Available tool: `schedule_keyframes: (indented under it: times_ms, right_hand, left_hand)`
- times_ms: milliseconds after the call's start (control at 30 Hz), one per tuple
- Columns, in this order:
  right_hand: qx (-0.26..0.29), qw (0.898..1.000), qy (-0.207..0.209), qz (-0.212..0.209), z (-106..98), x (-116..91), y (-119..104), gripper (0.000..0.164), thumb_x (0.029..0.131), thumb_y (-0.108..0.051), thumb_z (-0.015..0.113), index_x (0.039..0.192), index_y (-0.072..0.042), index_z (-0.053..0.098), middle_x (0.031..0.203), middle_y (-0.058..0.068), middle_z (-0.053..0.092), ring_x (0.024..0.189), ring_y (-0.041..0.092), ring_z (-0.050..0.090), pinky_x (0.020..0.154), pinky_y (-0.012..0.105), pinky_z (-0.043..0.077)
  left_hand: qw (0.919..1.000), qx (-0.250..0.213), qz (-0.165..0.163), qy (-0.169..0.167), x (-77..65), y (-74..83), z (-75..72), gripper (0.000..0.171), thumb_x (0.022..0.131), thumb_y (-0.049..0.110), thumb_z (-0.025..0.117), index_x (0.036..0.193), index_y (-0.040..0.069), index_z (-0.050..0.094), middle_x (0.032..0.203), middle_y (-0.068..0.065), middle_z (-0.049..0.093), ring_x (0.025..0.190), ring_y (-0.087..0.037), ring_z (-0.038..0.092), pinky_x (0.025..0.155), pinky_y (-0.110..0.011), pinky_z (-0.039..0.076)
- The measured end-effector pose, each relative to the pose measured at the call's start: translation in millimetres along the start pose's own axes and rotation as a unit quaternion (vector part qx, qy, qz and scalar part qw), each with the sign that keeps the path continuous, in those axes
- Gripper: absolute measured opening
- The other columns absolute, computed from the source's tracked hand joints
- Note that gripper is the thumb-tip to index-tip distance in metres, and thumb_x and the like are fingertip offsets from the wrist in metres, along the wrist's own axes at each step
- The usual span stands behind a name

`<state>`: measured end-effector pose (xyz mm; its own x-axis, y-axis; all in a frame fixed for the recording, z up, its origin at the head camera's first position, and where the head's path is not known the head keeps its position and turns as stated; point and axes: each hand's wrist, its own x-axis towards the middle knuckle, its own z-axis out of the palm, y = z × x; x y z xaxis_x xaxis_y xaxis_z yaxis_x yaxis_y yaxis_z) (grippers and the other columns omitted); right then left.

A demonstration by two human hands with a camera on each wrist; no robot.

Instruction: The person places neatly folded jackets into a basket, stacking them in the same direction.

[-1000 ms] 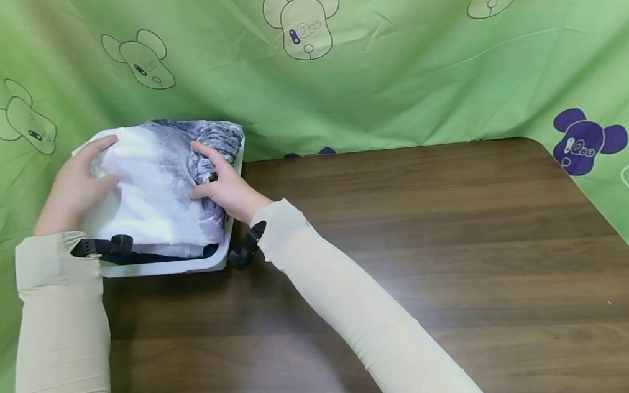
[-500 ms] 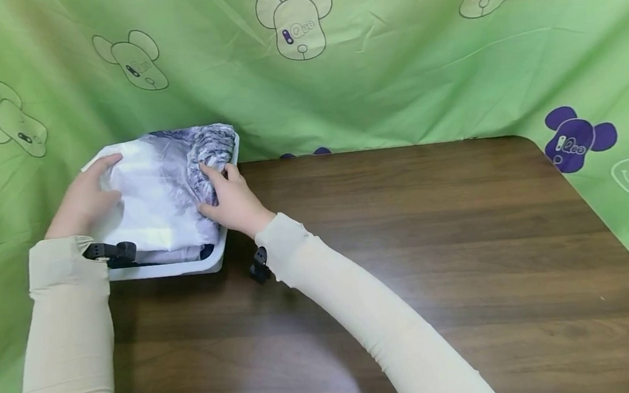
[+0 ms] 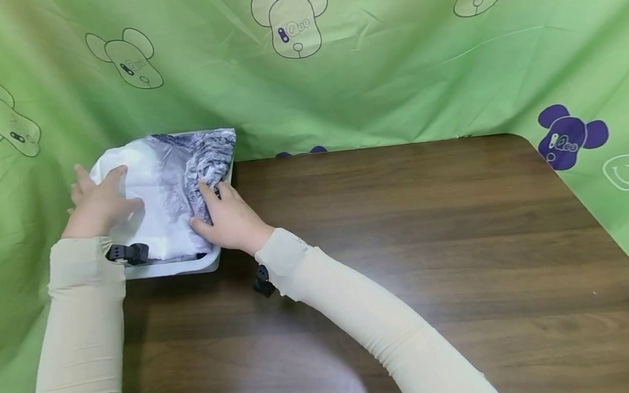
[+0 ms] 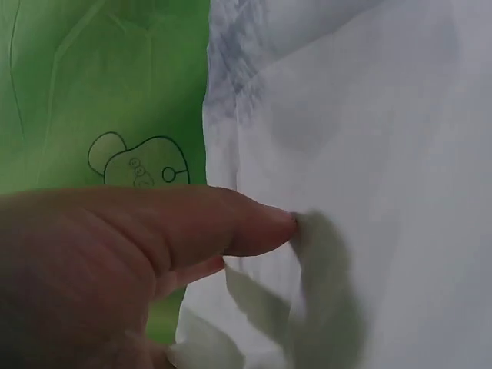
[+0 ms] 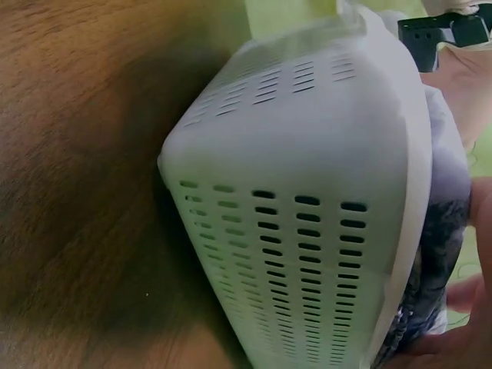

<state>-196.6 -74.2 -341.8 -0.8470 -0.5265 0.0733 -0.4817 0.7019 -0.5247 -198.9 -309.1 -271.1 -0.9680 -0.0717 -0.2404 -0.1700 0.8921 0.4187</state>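
Note:
A white plastic basket (image 3: 172,269) holds a folded white cloth (image 3: 149,198) with a grey-blue marbled, gathered part along its right side. My left hand (image 3: 97,206) is over the cloth's left edge, fingers spread and thumb pointing inward. In the left wrist view its thumb (image 4: 231,223) lies close over the white fabric and casts a shadow on it. On the other side, my right hand (image 3: 232,219) rests on the gathered part by the basket's right rim, thumb and forefinger apart. The right wrist view shows the basket's slotted side (image 5: 307,223), with marbled fabric (image 5: 446,192) bulging above the rim.
The basket stands on a dark wooden table (image 3: 410,263), at its back left. Green printed fabric (image 3: 392,58) hangs behind and along both sides, close to the basket. A black wrist camera (image 3: 131,253) on the left wrist overlaps the basket's front in the head view.
My left hand's fingers have spread, and the hand has shifted inward over the cloth. My right hand has come toward the front along the gathered part. The cloth sits lower; the head view has shifted slightly.

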Motion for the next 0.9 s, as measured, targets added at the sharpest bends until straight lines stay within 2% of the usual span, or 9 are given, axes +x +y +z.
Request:
schedule_keyframes:
  times_ms: [133, 267, 500, 667, 767, 900]
  right_hand:
    - [-0.025, 1.000, -0.008, -0.013, 2.5, 1.6, -1.0, 0.076, 0.103, -0.049, 0.048, 0.162, -0.009, 0.021, 0.162, 0.024, 0.026, 0.153, 0.035, 0.017, 0.125, 0.041, 0.010]
    - [-0.051, 0.998, -0.021, -0.024, 4.6, 2.0, -3.3, 0.077, 0.103, -0.053, 0.046, 0.162, -0.011, 0.021, 0.162, 0.020, 0.028, 0.153, 0.032, 0.019, 0.125, 0.043, 0.009]
    - [-0.088, 0.995, -0.043, -0.013, 11.7, 1.6, -7.2, 0.074, 0.104, -0.059, 0.036, 0.163, -0.017, 0.021, 0.163, 0.010, 0.032, 0.153, 0.024, 0.022, 0.124, 0.053, 0.011]
    - [-0.054, 0.998, -0.031, 0.012, 19.3, 0.0, -5.1, 0.071, 0.104, -0.057, 0.038, 0.162, -0.018, 0.025, 0.166, 0.012, 0.022, 0.155, 0.025, 0.010, 0.125, 0.049, 0.009]
    - [-0.018, 0.999, -0.013, 0.025, 22.0, -1.3, -3.7, 0.069, 0.104, -0.052, 0.042, 0.161, -0.015, 0.029, 0.167, 0.016, 0.014, 0.156, 0.027, 0.004, 0.125, 0.044, 0.009]
    - [0.019, 0.999, 0.014, 0.038, 25.2, -3.0, -2.1, 0.067, 0.102, -0.046, 0.045, 0.159, -0.012, 0.034, 0.169, 0.016, 0.000, 0.156, 0.029, -0.003, 0.125, 0.043, 0.011]
  left_hand:
    - [0.9985, 0.043, 0.022, -0.026, 4.7, 0.4, 2.6, 0.087, 0.095, 0.026, 0.056, 0.160, 0.002, 0.004, 0.150, -0.044, -0.027, 0.133, -0.071, -0.023, 0.099, -0.087, -0.003]
    - [0.9943, 0.070, 0.046, -0.067, 12.2, -1.8, 4.4, 0.086, 0.098, 0.029, 0.055, 0.159, -0.003, 0.004, 0.151, -0.047, -0.014, 0.134, -0.072, -0.017, 0.100, -0.087, 0.000]
    - [0.9910, 0.066, 0.059, -0.100, 21.5, -7.7, 10.4, 0.085, 0.099, 0.028, 0.055, 0.158, -0.006, 0.004, 0.153, -0.046, -0.008, 0.139, -0.065, -0.013, 0.106, -0.080, 0.002]
    - [0.9888, 0.063, 0.067, -0.118, 28.5, -16.8, 14.9, 0.083, 0.100, 0.029, 0.055, 0.156, -0.009, 0.007, 0.154, -0.045, -0.003, 0.141, -0.063, -0.013, 0.111, -0.076, 0.000]
    - [0.9877, 0.062, 0.077, -0.121, 30.6, -20.5, 15.3, 0.081, 0.100, 0.026, 0.055, 0.154, -0.013, 0.008, 0.154, -0.045, 0.000, 0.140, -0.064, -0.013, 0.113, -0.073, -0.001]
    - [0.9877, 0.065, 0.072, -0.123, 30.3, -22.8, 14.3, 0.079, 0.100, 0.024, 0.054, 0.153, -0.014, 0.009, 0.154, -0.045, 0.001, 0.140, -0.064, -0.013, 0.113, -0.073, -0.001]
